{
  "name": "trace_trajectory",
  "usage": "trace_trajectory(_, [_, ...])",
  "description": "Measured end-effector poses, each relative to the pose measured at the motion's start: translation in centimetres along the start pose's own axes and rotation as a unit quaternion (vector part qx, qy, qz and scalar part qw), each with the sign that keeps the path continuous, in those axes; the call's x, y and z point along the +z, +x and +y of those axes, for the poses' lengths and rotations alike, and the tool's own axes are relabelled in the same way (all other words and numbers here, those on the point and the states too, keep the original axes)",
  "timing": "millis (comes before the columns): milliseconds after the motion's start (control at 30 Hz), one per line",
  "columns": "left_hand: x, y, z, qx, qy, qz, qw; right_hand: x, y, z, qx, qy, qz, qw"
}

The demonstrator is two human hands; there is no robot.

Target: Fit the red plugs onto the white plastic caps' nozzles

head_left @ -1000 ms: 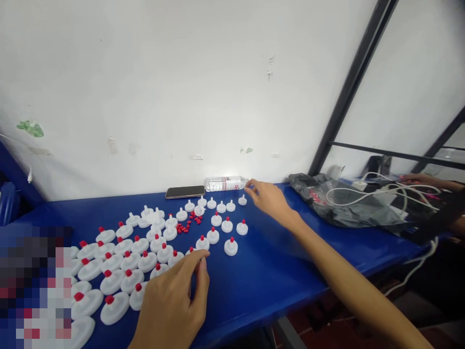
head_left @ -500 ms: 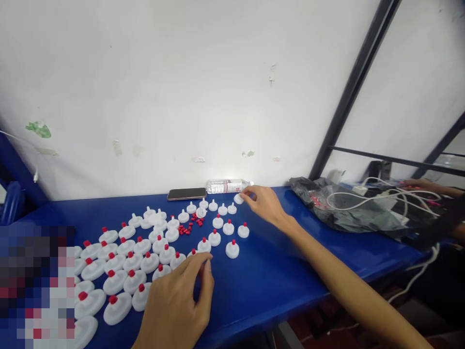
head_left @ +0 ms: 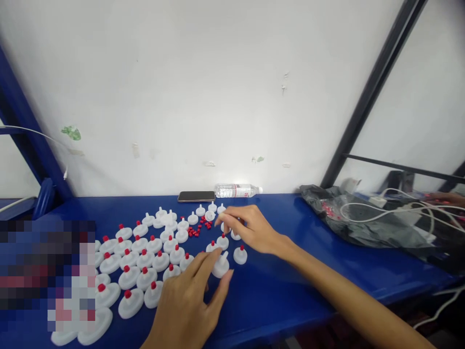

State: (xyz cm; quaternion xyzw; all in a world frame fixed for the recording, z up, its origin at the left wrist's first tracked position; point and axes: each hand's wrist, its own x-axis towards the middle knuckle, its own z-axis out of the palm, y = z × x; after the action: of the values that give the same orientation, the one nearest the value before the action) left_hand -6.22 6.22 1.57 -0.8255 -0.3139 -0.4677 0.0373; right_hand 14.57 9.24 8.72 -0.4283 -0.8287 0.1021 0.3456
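My left hand point(head_left: 191, 300) is at the front of the blue table, its fingers and thumb around a white round cap with a bare spout point(head_left: 221, 266). Over the farther caps is my right hand point(head_left: 250, 228), fingers bent and slightly apart, with nothing visible in them. Its fingertips are just right of a scatter of small red tips point(head_left: 194, 232). Rows of white spouted caps with red tips point(head_left: 145, 277) stand left of my left hand. Several bare-spouted white caps point(head_left: 170, 220) are grouped behind them. My right hand partly hides a few caps.
Along the wall lie a phone point(head_left: 196, 196) and a clear plastic bottle point(head_left: 237, 190). On the right, a dark plastic bag point(head_left: 363, 223) lies under white cables point(head_left: 378, 217). Another person's hand point(head_left: 446, 198) shows at the far right edge.
My right hand has moved from the back of the table nearer and left, toward the red tips. The bare white cap it held appears now at my left hand. The view has shifted slightly.
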Motion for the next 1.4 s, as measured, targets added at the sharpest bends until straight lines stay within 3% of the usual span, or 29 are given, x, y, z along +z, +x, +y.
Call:
trace_trajectory(100, [0.1,-0.1,0.1,0.012,0.012,0.006,1.0,0.1,2.4,1.3,0.011,-0.173,-0.058,0.983])
trace_trajectory(167, [0.1,-0.1,0.1,0.009,0.008,0.002,1.0,0.6,4.0,1.9,-0.001,-0.225,-0.113,0.968])
trace_trajectory(367, [0.2,-0.2,0.0,0.012,0.02,0.0,1.0,2.5,6.0,2.8,-0.009,-0.248,-0.185,0.951])
trace_trajectory(567, [0.2,-0.2,0.1,0.01,0.011,-0.002,1.0,2.9,6.1,3.7,-0.017,-0.219,-0.2,0.955])
trace_trajectory(800, [-0.1,0.0,0.0,-0.033,-0.019,-0.008,0.999,-0.1,4.2,2.4,0.005,-0.117,-0.142,0.983])
trace_trajectory(900, [-0.2,0.1,-0.1,-0.04,-0.005,0.011,0.999,-1.4,2.2,1.4,0.026,0.043,-0.117,0.992])
trace_trajectory(967, [-0.3,0.1,-0.1,-0.053,0.009,0.015,0.998,-1.6,0.9,1.0,0.054,0.176,-0.109,0.977])
trace_trajectory(1033, [-0.4,0.2,-0.1,-0.073,0.016,0.01,0.997,-1.6,0.0,0.9,0.075,0.243,-0.109,0.961])
trace_trajectory(1400, [-0.4,0.1,-0.4,-0.095,0.024,0.005,0.995,-1.1,-0.7,-0.6,0.071,0.313,-0.094,0.942])
